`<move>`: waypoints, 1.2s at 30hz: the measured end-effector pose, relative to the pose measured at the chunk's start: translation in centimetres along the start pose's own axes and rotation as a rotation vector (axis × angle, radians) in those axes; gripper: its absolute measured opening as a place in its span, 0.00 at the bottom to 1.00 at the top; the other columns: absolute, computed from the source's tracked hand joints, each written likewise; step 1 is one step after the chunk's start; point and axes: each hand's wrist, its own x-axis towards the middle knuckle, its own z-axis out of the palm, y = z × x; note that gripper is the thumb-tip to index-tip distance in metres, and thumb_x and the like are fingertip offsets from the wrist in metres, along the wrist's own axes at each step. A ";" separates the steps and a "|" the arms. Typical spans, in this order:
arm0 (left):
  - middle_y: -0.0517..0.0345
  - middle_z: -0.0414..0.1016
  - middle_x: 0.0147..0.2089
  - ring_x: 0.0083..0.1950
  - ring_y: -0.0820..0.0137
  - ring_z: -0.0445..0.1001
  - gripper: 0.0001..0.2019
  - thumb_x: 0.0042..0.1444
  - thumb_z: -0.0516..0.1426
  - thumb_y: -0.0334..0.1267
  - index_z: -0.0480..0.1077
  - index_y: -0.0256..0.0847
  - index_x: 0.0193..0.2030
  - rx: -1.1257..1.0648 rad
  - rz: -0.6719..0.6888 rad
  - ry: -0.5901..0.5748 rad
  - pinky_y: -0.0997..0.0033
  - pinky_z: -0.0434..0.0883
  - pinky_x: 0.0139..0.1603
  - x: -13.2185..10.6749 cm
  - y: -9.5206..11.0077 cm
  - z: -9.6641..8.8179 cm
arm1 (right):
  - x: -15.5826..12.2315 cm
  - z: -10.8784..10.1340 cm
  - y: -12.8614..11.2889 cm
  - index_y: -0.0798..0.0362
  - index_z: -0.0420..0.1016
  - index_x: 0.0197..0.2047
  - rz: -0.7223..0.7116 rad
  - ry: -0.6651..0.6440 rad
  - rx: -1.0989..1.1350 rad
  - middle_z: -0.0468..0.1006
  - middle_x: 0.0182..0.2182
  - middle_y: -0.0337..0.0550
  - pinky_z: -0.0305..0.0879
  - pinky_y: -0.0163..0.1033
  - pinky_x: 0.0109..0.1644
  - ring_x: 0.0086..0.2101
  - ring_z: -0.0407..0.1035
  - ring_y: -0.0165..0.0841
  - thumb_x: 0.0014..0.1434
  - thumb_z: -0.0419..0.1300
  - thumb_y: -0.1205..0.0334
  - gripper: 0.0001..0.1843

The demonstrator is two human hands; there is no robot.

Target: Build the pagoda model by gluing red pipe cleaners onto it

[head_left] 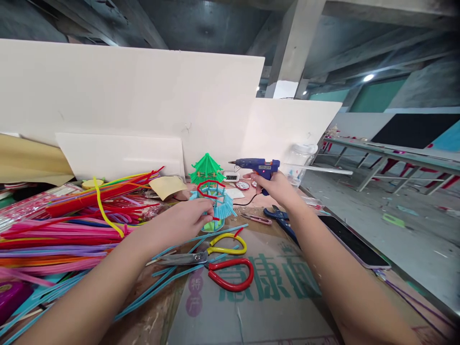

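My right hand [278,186] is wrapped round the grip of a dark blue hot glue gun [253,164], its nozzle pointing left. A clear glue stick [316,168] sticks out from its back. With fingers pinched, my left hand [194,215] holds a short red pipe cleaner piece [215,219]. Just beyond that hand stands a small pavilion-like model with a light blue skirt roof [224,205] and a red strip [211,183] along its upper rim. Behind it is a green pointed roof [206,170]. The left hand hides part of the model.
Scissors [206,258] with yellow and red handles lie on printed cardboard [273,306]. Bundled colored pipe cleaners [61,235] fill the left side. Blue pliers [282,220], pink thread snips [257,219] and a phone [354,242] lie at the right. White boards [125,91] stand behind.
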 end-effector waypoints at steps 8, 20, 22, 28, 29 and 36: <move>0.56 0.72 0.40 0.42 0.66 0.70 0.10 0.64 0.48 0.37 0.69 0.41 0.37 0.030 0.028 0.020 0.69 0.64 0.42 0.6 -3.4 -0.2 | -1.4 -0.1 -3.0 0.57 0.79 0.39 -0.097 -0.082 0.018 0.80 0.26 0.44 0.65 0.34 0.28 0.28 0.73 0.34 0.55 0.61 0.47 0.20; 0.58 0.74 0.42 0.43 0.68 0.71 0.11 0.65 0.49 0.41 0.70 0.42 0.38 -0.088 0.082 0.012 0.70 0.64 0.43 0.7 -3.4 0.1 | -2.5 -0.5 -4.7 0.51 0.80 0.33 -0.183 -0.372 -0.173 0.82 0.32 0.39 0.69 0.36 0.41 0.36 0.75 0.35 0.57 0.58 0.46 0.18; 0.59 0.74 0.42 0.43 0.68 0.71 0.11 0.65 0.49 0.41 0.71 0.42 0.38 -0.087 0.080 0.021 0.70 0.64 0.43 0.7 -3.3 0.1 | -2.5 -0.5 -4.9 0.51 0.80 0.32 -0.164 -0.351 -0.281 0.81 0.30 0.38 0.68 0.35 0.38 0.34 0.74 0.35 0.57 0.58 0.45 0.19; 0.59 0.74 0.41 0.43 0.68 0.71 0.11 0.65 0.49 0.41 0.71 0.42 0.37 -0.093 0.090 0.035 0.71 0.64 0.43 0.7 -3.3 0.2 | -2.6 -0.3 -5.0 0.53 0.80 0.34 -0.111 -0.305 -0.414 0.78 0.24 0.38 0.61 0.35 0.30 0.28 0.70 0.34 0.56 0.56 0.41 0.23; 0.59 0.74 0.42 0.43 0.68 0.71 0.11 0.65 0.49 0.41 0.71 0.42 0.37 -0.095 0.095 0.039 0.71 0.64 0.43 0.7 -3.4 0.3 | -2.7 -0.3 -5.0 0.53 0.79 0.32 -0.108 -0.301 -0.413 0.77 0.23 0.38 0.61 0.35 0.29 0.27 0.70 0.33 0.56 0.56 0.41 0.23; 0.58 0.74 0.41 0.42 0.68 0.70 0.12 0.65 0.49 0.42 0.71 0.42 0.37 -0.102 0.102 0.048 0.71 0.64 0.42 0.9 -3.5 0.6 | -2.6 -0.1 -4.7 0.50 0.78 0.28 -0.100 -0.270 -0.385 0.77 0.22 0.38 0.60 0.35 0.28 0.26 0.69 0.34 0.55 0.59 0.43 0.19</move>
